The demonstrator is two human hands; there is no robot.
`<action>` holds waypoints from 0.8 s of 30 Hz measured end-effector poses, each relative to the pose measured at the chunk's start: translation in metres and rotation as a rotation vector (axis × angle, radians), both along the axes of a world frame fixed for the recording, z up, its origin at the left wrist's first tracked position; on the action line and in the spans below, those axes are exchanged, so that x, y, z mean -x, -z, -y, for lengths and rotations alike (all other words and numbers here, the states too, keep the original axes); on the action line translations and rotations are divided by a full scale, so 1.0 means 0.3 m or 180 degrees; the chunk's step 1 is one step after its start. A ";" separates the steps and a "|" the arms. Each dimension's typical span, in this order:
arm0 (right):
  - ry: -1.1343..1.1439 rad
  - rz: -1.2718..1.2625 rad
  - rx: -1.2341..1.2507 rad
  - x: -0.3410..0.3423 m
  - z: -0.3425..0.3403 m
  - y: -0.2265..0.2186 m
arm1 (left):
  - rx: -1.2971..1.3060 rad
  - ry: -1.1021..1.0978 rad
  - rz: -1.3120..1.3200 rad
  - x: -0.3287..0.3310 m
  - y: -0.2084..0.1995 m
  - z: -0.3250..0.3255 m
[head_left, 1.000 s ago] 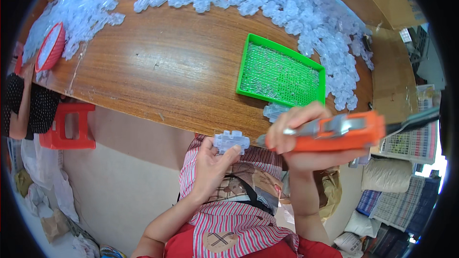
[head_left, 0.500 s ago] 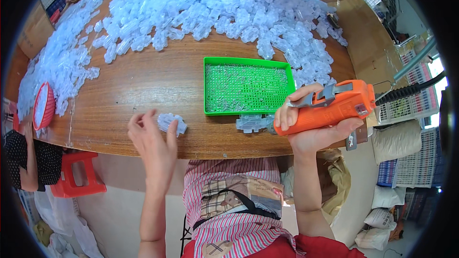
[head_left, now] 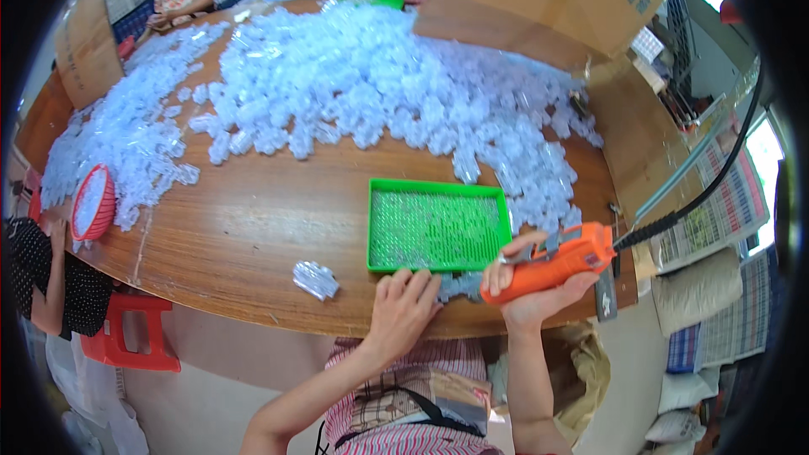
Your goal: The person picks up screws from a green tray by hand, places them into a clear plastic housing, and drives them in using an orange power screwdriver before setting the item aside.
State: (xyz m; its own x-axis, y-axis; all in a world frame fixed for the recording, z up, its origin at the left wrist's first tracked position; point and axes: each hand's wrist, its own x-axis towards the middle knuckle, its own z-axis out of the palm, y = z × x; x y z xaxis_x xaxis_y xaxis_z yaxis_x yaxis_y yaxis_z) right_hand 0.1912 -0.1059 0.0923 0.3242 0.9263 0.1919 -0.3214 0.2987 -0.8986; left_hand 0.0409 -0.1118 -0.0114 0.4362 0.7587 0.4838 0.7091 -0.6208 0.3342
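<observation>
The driver [head_left: 558, 270] is held in the right grip [head_left: 533, 307], its fingers closed around the body, and its nose is aimed toward 8 o'clock at a clear part [head_left: 460, 286]. That part is set on the tabletop [head_left: 253, 232] just beside the green tray [head_left: 438, 186], between 5 and 6 o'clock from its middle. The left grip [head_left: 403, 307] is placed at the part's 9 o'clock end, palm down, fingers loosely bent; whether the part is gripped by it cannot be told. A lone part [head_left: 316, 280] is seen at 8 o'clock from the tray, which is bordered from 10 round to 3 o'clock by a pile [head_left: 362, 84]. A basket [head_left: 104, 215] is seen toward 10 o'clock from the lone part.
</observation>
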 end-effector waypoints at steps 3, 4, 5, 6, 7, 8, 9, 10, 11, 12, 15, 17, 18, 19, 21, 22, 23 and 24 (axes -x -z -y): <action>-0.0198 -0.0126 -0.0122 -0.026 0.007 0.029 | 0.0079 -0.0028 -0.0057 0.012 -0.028 0.023; -0.0235 -0.0106 -0.0165 -0.026 0.008 0.032 | 0.0204 -0.0061 -0.0086 0.019 -0.031 0.032; -0.0284 -0.0097 -0.0201 -0.024 0.010 0.035 | 0.0336 -0.0090 -0.0110 0.026 -0.032 0.039; -0.0282 -0.0075 -0.0225 -0.023 0.012 0.036 | 0.0341 -0.0089 -0.0042 0.035 -0.042 0.043; -0.0277 -0.0053 -0.0241 -0.020 0.015 0.036 | 0.0317 -0.0121 -0.0031 0.041 -0.054 0.047; -0.0268 0.0036 -0.0239 -0.014 0.021 0.029 | 0.0646 -0.0120 0.0088 0.046 -0.066 0.055; -0.0291 0.0040 -0.0257 -0.010 0.021 0.031 | 0.0971 -0.0114 0.0203 0.052 -0.073 0.055; -0.0292 0.0013 -0.0215 -0.006 0.024 0.038 | 0.0963 -0.0133 0.0210 0.058 -0.074 0.056; -0.0290 -0.0015 -0.0161 -0.003 0.027 0.041 | 0.0959 -0.0164 0.0293 0.064 -0.073 0.061; -0.0290 -0.0014 -0.0134 0.002 0.030 0.041 | 0.0976 -0.0179 0.0371 0.072 -0.070 0.068; -0.0130 0.0051 -0.0064 0.030 0.022 0.018 | 0.1241 -0.0214 0.0765 0.100 -0.068 0.079; -0.0009 0.0010 0.0019 0.065 0.017 0.006 | 0.1837 -0.0393 0.1137 0.131 -0.102 0.106; -0.0046 -0.0023 -0.0024 0.067 0.019 0.004 | 0.2057 -0.0429 0.1246 0.147 -0.116 0.116; -0.0088 -0.0066 -0.0078 0.067 0.015 0.002 | 0.1723 -0.0362 0.1343 0.164 -0.113 0.123; -0.0214 -0.0123 -0.0056 0.081 0.021 -0.006 | 0.2668 -0.0468 0.1857 0.196 -0.149 0.150; -0.0268 -0.0117 -0.0044 0.091 0.025 -0.006 | 0.2965 -0.0503 0.1941 0.210 -0.139 0.165; -0.0465 -0.0070 -0.0099 0.087 0.030 0.004 | 0.3047 -0.0523 0.1939 0.213 -0.124 0.186; -0.0480 -0.0075 -0.0035 0.096 0.033 0.017 | 0.3336 -0.0491 0.2195 0.217 -0.103 0.207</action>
